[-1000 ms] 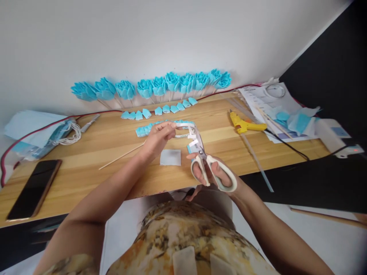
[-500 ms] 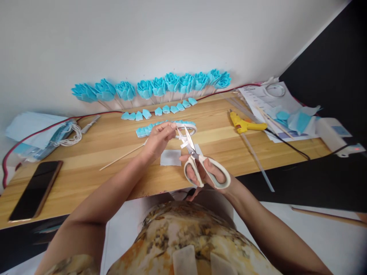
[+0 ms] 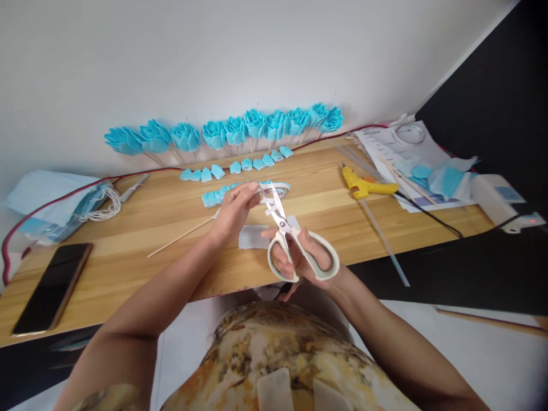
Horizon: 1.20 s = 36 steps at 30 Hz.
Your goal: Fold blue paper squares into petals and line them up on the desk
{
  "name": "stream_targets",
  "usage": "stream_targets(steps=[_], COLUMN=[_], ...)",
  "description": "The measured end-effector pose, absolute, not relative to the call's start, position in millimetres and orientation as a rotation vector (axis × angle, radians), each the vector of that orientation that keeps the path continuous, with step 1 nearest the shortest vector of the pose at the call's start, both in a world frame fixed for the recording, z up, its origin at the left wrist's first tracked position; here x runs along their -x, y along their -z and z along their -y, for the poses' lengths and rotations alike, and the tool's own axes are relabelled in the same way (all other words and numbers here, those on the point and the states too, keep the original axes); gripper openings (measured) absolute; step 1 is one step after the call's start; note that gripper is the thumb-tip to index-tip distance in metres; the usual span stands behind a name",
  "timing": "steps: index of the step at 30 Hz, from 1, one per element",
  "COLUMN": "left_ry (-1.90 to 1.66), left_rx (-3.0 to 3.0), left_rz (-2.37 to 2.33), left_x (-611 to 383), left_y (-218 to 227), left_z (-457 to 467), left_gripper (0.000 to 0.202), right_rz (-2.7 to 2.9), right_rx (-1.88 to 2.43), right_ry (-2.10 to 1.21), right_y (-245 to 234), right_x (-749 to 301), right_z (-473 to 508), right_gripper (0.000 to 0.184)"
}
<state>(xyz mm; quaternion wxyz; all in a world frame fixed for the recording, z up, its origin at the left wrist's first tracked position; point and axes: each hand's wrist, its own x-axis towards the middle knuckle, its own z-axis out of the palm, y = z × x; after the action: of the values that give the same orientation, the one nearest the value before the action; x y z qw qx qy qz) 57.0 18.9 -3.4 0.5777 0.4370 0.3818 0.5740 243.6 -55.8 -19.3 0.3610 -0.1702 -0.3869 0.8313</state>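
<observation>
My right hand [image 3: 306,260] holds a pair of white-handled scissors [image 3: 282,224] through its finger loops. The blades are parted and point away from me. With thumb and fingers pinched, my left hand [image 3: 237,208] grips a narrow white strip of tape beside the blade tips. Just behind the tips is a white tape roll [image 3: 282,187]; whether my left hand supports it is hard to see. A small white piece [image 3: 270,210] is at the left blade, perhaps stuck to it. Below the hands, a pale square sheet [image 3: 253,237] lies on the wooden table [image 3: 171,200].
Blue flowers [image 3: 186,137] on sticks lean along the wall, with blue petals [image 3: 246,164] in front. A thin stick [image 3: 180,237] lies left of my hands. Further right are a yellow glue gun [image 3: 366,187] and papers [image 3: 372,142]. A phone [image 3: 53,288] lies at left.
The scissors have shifted slightly left and toward me, their blades still parted. My left hand has moved a little left, still pinching the tape.
</observation>
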Motion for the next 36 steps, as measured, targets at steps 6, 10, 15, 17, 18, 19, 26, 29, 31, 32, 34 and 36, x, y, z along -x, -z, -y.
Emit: stream_targets(steps=[6,10,15,17,18,19,26,29,31,32,34,36], left_ry=[-1.362,-1.361,-1.376,-1.383,-1.387,-1.391,-1.439,-1.442,-1.449,-1.451,-1.444,-1.442], left_rx=[-1.161,-1.199,-1.164,-1.154,-1.150,-1.145,-1.097,-1.095,-1.092,-1.093,-1.099,-1.101], left_rz=[-0.895,-0.937,-0.905,-0.883,-0.878,-0.875,-0.848,-0.853,-0.851,-0.849,-0.847,-0.847], left_x=[-54.1,-54.4,-56.0,-56.9,-57.4,-57.8,-57.9,-57.2,-57.1,-57.1,-57.5,-58.1], left_y=[3.0,1.7,0.5,0.0,0.0,0.1,4.4,4.8,4.8,4.9,5.8,7.5], left_z=[-19.9,-17.3,-16.6,-16.4,-16.4,-16.3,-17.5,-17.6,-17.5,-17.5,-17.4,-17.4], left_gripper=[0.025,0.040,0.048,0.049,0.049,0.048,0.040,0.043,0.045,0.046,0.046,0.042], right_rz=[1.026,1.019,1.033,1.029,1.024,1.018,1.011,1.018,1.006,1.001,0.999,1.006], right_rx=[0.410,0.410,0.443,0.452,0.457,0.460,0.469,0.471,0.469,0.468,0.468,0.478], right_ry=[-2.149,-2.132,-2.146,-2.148,-2.147,-2.148,-2.133,-2.132,-2.138,-2.140,-2.139,-2.133], right_y=[22.0,26.9,26.7,25.5,25.0,24.6,23.6,23.6,23.9,23.9,23.6,22.4], right_x=[-246.8,-248.9,-249.4,-248.9,-248.5,-248.0,-244.7,-244.0,-243.8,-243.8,-243.3,-241.8], right_z=[59.9,58.7,59.3,59.0,58.6,58.0,55.5,55.7,55.5,55.4,54.9,54.4], right_gripper=[0.058,0.057,0.059,0.059,0.059,0.058,0.057,0.058,0.057,0.057,0.057,0.058])
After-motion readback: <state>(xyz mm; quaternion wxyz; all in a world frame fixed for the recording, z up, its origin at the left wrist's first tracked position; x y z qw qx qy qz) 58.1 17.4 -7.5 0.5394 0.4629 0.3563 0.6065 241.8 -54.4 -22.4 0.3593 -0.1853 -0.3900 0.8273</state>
